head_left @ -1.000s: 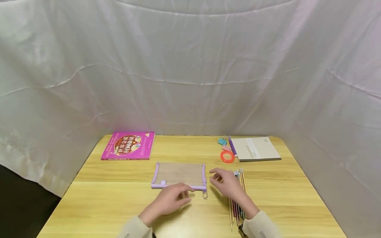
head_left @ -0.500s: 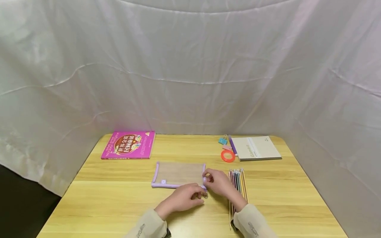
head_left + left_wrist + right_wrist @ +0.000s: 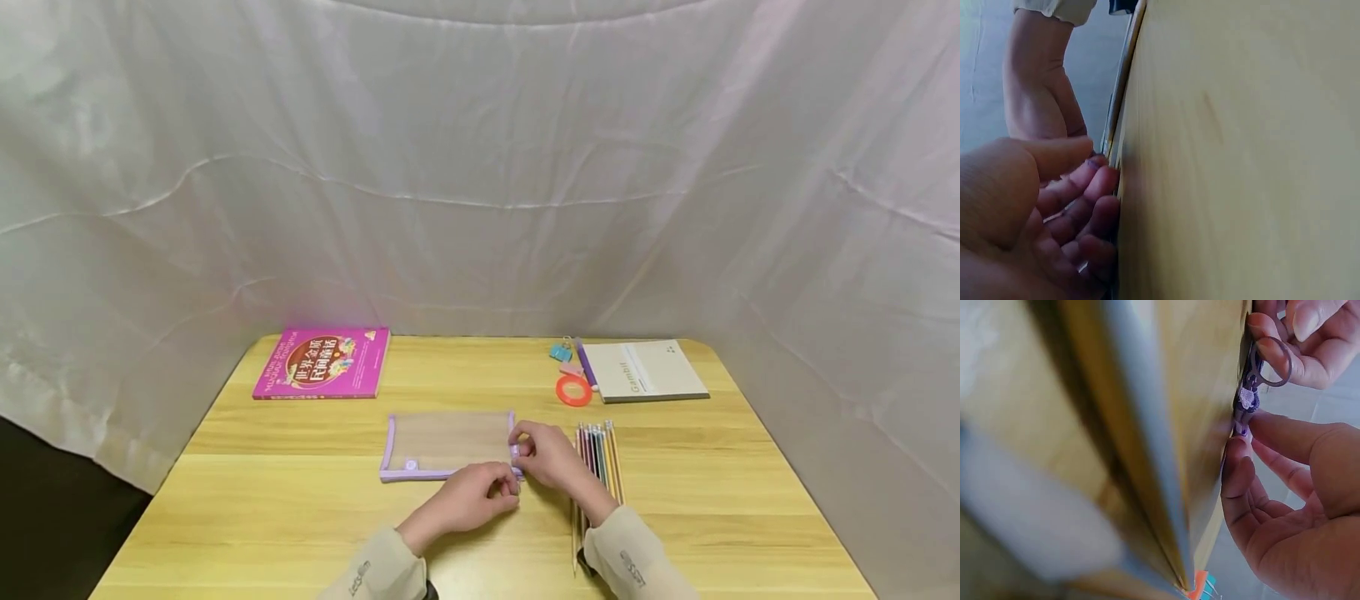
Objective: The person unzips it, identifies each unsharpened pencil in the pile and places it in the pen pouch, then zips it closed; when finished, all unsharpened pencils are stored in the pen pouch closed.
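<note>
A see-through zip pouch with lilac edging lies flat at mid-table in the head view. My right hand pinches its right edge near the front corner; in the right wrist view finger and thumb meet at the lilac edge. My left hand is at the same front corner, its bent fingers beside the zip's pull ring. A gap shows between its thumb and forefinger in the right wrist view, with the ring in front of the fingers. Several pencils lie partly under the right forearm.
A pink book lies at the back left. Back right are a notebook, a purple pen, a red tape ring, a small pink block and teal binder clips. Grey curtains surround the table.
My right hand has moved left from beside the pencils onto the pouch's right edge. My left hand has slid right along the front edge to the ring. The pouch has shifted slightly left.
</note>
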A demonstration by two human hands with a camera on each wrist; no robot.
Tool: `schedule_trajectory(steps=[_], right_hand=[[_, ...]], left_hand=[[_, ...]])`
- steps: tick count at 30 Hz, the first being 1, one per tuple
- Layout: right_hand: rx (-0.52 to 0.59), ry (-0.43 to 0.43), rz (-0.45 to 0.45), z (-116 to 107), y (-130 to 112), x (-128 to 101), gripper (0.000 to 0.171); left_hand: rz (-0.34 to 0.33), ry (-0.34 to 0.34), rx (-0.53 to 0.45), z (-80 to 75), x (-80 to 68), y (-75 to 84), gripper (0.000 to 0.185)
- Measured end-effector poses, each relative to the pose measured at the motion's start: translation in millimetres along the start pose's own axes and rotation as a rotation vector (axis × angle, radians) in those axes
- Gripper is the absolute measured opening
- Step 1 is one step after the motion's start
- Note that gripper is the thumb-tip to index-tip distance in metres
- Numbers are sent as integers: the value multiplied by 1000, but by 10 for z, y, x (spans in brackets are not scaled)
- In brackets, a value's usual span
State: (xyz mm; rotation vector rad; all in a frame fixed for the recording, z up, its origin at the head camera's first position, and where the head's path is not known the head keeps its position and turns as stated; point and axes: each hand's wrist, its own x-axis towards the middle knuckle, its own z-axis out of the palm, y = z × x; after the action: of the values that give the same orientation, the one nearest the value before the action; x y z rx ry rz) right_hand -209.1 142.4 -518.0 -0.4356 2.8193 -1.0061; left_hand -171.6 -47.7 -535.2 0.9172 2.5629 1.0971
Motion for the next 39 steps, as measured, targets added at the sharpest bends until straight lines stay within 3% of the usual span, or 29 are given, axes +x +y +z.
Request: schedule_trajectory(steps=[8, 20, 30, 39], right_hand=[[-16, -12, 19, 14, -3, 4, 23], [-17, 5, 44, 18, 2, 17, 20], [-30, -3, 70, 28, -26, 25, 20], [-35, 12, 65, 31, -58, 25, 19]], left_hand=[[-63, 76, -79, 57, 14, -33, 7], [-90, 123, -183, 27, -34, -60, 6], [-85, 161, -152, 46, -60, -63, 5], [-103, 197, -134, -183, -278, -219, 9]])
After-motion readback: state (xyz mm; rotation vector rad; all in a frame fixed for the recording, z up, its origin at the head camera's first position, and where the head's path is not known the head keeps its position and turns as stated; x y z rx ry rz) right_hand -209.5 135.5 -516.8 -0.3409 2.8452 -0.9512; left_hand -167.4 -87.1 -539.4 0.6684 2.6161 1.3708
